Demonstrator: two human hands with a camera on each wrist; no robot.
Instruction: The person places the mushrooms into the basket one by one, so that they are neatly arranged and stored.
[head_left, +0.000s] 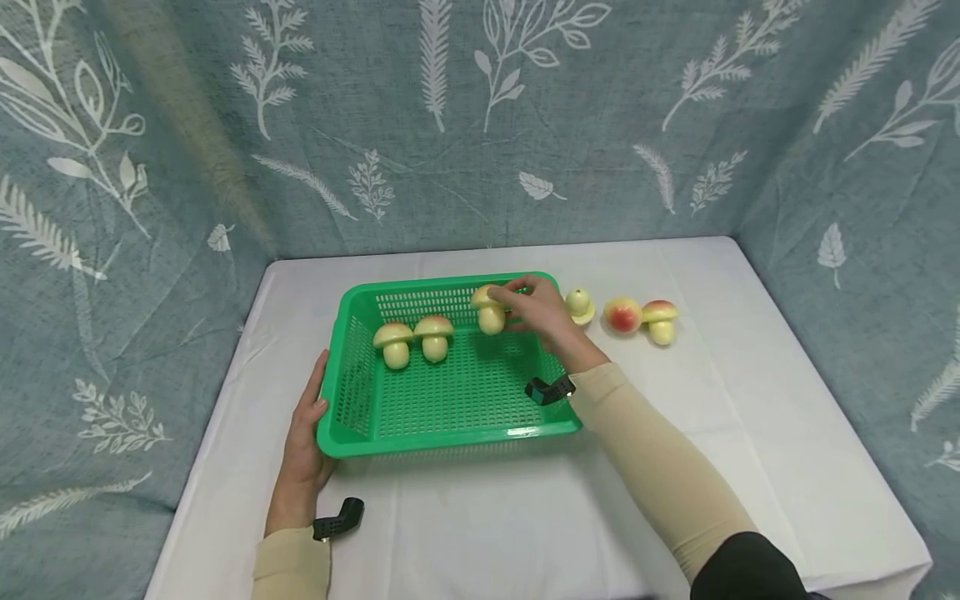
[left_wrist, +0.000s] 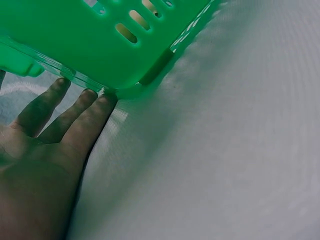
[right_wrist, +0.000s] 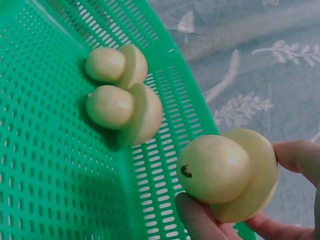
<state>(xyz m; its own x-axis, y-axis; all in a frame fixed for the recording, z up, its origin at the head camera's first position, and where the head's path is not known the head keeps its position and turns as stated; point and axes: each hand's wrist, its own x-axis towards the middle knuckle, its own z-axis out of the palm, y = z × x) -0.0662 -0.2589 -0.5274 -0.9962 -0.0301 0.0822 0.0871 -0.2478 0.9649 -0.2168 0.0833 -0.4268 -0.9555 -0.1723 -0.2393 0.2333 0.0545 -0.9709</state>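
In the head view my right hand holds a toy mushroom over the back right part of a green plastic basket. The right wrist view shows its thumb and fingers pinching that mushroom by the cap, stem toward the camera. Two more mushrooms stand side by side inside, near the basket's left back. My left hand rests against the basket's left outer side. Its fairly straight fingers touch the basket's lower edge in the left wrist view.
Right of the basket, on the white-clothed table, lie a stem-up mushroom, a red-capped one and another on its side. Blue-green leaf-patterned curtains border the table at the back and sides.
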